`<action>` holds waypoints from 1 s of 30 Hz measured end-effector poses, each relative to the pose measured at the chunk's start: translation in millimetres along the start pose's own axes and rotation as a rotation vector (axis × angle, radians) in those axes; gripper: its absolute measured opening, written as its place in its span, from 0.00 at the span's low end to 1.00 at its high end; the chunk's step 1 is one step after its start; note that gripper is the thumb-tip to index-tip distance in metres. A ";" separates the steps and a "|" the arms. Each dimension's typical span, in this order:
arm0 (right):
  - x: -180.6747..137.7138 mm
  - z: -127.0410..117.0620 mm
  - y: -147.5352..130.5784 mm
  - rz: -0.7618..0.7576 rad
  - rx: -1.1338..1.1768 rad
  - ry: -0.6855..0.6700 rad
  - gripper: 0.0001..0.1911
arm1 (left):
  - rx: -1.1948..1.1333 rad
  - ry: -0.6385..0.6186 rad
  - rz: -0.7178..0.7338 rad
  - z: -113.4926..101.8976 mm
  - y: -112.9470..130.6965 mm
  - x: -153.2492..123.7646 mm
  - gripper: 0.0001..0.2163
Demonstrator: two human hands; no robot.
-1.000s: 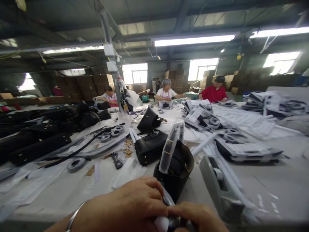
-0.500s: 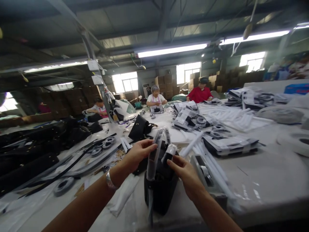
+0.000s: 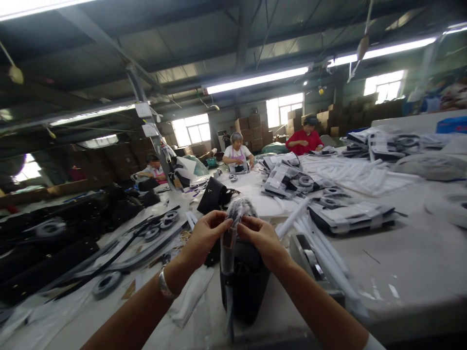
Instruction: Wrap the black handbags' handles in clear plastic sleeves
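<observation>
A black handbag (image 3: 244, 291) stands upright on the table in front of me. Its handle (image 3: 228, 255), wrapped in clear plastic, arches up from the bag. My left hand (image 3: 207, 236) pinches the wrapped handle near its top, thumb against fingers. Close beside it, my right hand (image 3: 260, 238) is closed too, its fingertips pressed to the plastic on the same handle. The fingers hide just what lies between them. A grey strap (image 3: 229, 311) hangs down the near side of the bag. Another black bag (image 3: 212, 194) sits just behind.
A tape dispenser (image 3: 308, 257) stands right of the bag, beside long white rolled tubes (image 3: 324, 248). Flat wrapped bags (image 3: 350, 216) lie further right. Black bags (image 3: 47, 257) are piled at left, with grey rolls (image 3: 107, 284) and straps nearer. Several co-workers (image 3: 238, 153) sit across the table.
My right hand has left the white-wrapped black piece over the bag and moved up and left to the handle's top, meeting my left hand. The view has shifted slightly.
</observation>
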State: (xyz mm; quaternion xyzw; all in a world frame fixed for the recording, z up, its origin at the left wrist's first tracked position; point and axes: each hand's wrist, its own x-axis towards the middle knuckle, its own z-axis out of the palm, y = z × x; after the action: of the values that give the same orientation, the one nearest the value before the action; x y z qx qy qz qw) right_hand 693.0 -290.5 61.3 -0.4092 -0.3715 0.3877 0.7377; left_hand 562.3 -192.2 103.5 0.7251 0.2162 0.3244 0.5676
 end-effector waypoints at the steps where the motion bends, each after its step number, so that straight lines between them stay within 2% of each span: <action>1: -1.1 -0.9 -1.6 -0.005 -0.006 -0.026 0.23 | 0.016 -0.003 0.005 -0.3 1.1 -0.3 0.14; 8: -1.8 0.5 -15.9 -0.025 -0.213 0.062 0.20 | 0.064 -0.055 0.051 3.6 10.4 -4.6 0.14; 12: 0.0 2.1 -15.7 0.026 -0.077 0.065 0.17 | 0.023 0.029 0.067 7.1 8.2 -9.4 0.17; 16: -2.2 4.4 -13.2 0.077 0.033 0.088 0.17 | -0.053 -0.056 0.003 8.2 5.2 -15.0 0.18; 19: -4.7 5.1 -15.8 0.094 0.027 0.074 0.16 | -0.107 -0.093 -0.013 9.0 3.8 -18.9 0.17; 24: -1.9 1.6 -21.4 0.139 -0.004 -0.008 0.15 | -0.240 -0.005 -0.028 17.0 -5.5 -18.6 0.15; 30: 3.2 0.6 -25.9 0.181 -0.045 0.002 0.16 | -0.406 0.022 -0.060 26.2 -15.5 -12.5 0.16</action>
State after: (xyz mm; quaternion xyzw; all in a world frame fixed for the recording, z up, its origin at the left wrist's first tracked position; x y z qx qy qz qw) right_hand 700.8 -296.9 85.4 -0.4581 -0.3409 0.4441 0.6904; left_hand 573.3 -214.6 82.0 0.5853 0.1741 0.3520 0.7093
